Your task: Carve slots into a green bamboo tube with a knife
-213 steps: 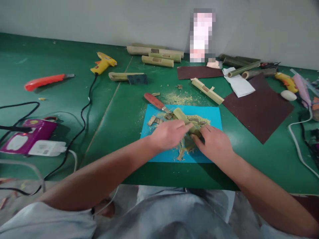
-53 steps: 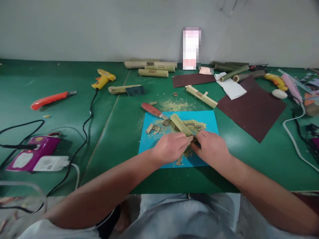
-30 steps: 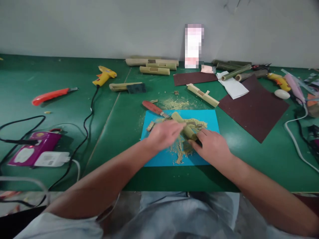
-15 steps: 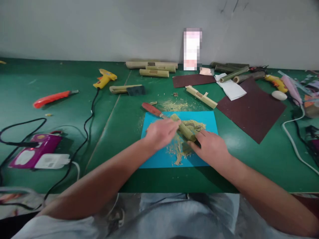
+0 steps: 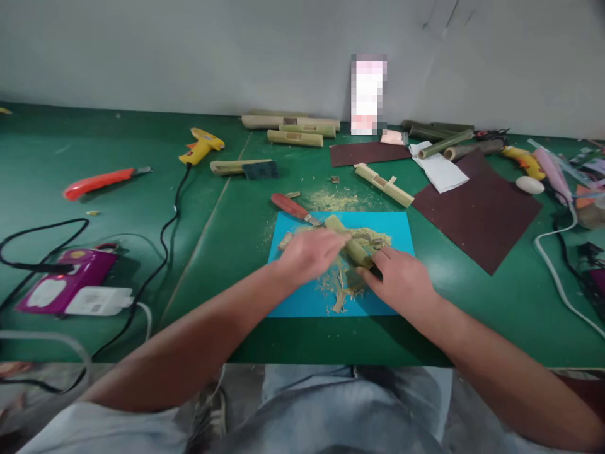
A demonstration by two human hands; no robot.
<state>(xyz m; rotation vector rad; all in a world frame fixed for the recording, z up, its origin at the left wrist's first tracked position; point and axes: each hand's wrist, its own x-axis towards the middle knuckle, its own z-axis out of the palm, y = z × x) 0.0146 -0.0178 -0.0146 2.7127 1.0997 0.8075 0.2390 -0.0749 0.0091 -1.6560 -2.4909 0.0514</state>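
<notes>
A short green bamboo tube (image 5: 357,253) lies slantwise over a blue sheet (image 5: 290,304). My right hand (image 5: 403,277) is closed around its near end. My left hand (image 5: 312,253), slightly blurred, rests with curled fingers against the tube's upper side; whatever it pinches there is hidden. Pale shavings (image 5: 378,236) and dust are scattered over the sheet around the tube. Just beyond my left hand lies a tool with a red wooden handle (image 5: 289,206), its metal end by the tube's far end.
Cut bamboo pieces (image 5: 295,138) and a phone-like screen (image 5: 368,94) are at the back. Brown sheets (image 5: 486,214), white paper (image 5: 439,167) and more bamboo are to the right. A yellow glue gun (image 5: 203,146), a red cutter (image 5: 99,183) and a purple power strip (image 5: 57,284) with cables are left.
My left hand has slid a little toward me and right along the bamboo tube, uncovering more of its far end. My right hand keeps its hold. The view has shifted slightly.
</notes>
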